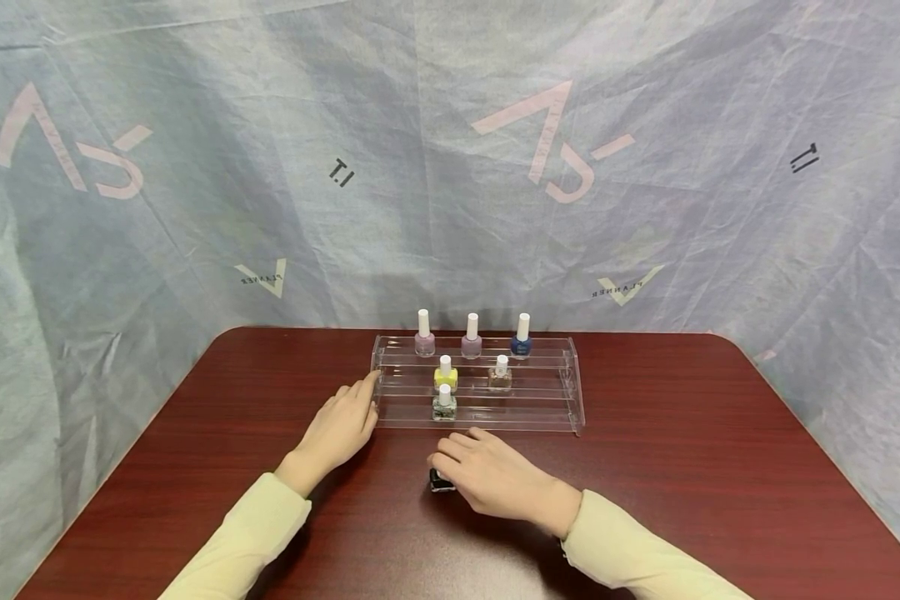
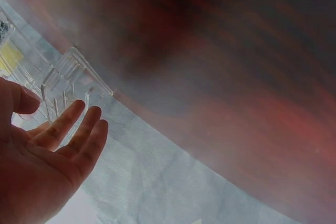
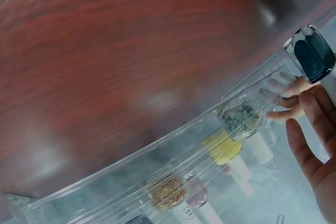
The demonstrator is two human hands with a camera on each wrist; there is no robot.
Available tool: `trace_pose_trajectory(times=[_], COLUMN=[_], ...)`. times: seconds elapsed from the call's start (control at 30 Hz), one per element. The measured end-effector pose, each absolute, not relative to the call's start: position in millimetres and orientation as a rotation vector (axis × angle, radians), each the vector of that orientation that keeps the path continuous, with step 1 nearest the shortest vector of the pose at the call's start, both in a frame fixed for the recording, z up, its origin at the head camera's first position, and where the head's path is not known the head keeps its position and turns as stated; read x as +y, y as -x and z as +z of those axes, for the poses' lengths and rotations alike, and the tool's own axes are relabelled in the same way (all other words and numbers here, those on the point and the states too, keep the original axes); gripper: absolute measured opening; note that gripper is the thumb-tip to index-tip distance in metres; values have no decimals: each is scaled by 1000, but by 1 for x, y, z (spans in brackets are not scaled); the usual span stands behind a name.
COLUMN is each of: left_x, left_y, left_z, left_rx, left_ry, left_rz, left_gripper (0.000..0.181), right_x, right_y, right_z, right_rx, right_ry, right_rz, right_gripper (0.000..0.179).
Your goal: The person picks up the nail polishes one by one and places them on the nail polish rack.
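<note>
My right hand (image 1: 495,477) holds a dark nail polish bottle (image 1: 442,481) by its white cap, low over the table just in front of a clear acrylic tiered rack (image 1: 521,414). In the right wrist view the dark glass (image 3: 313,55) sticks out past the fingers. With relaxed fingers, my left hand (image 1: 339,427) rests at the rack's left end; the left wrist view shows its fingertips (image 2: 93,114) beside the clear end panel. On the lowest tier stands a glitter polish bottle (image 1: 444,407), with a yellow one (image 1: 446,377) just behind it.
On the middle tier, right of the yellow bottle, stands a gold glitter bottle (image 1: 500,377). The top tier carries a pink bottle (image 1: 424,342), a mauve one (image 1: 472,344) and a blue one (image 1: 521,344). A grey printed cloth (image 1: 420,208) hangs behind the reddish-brown table (image 1: 667,433).
</note>
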State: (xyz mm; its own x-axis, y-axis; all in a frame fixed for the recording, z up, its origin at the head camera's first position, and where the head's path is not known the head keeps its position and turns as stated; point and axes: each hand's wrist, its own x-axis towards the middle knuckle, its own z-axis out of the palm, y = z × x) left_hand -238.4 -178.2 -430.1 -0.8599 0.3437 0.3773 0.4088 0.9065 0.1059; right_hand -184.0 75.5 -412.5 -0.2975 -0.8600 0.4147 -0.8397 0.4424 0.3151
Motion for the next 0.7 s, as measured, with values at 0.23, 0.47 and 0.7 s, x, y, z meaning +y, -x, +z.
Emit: trace_pose_trajectory(times=[0.23,0.47,0.7], left_x=[-178,-179,-179], left_y=[239,238,239], left_z=[-431,-430,-431], left_rx=[-2713,-2716,-2727], left_ry=[557,554,548], left_rz=[-246,-251,-254], left_gripper=[49,49,50], right_x=[83,92,100], right_y=[188,194,201], right_z=[-410,-408,-404], right_rx=[-2186,-2197,-2189], right_ry=[-1392,-1354,-1331], right_rz=[-32,16,69], right_gripper=[17,11,12])
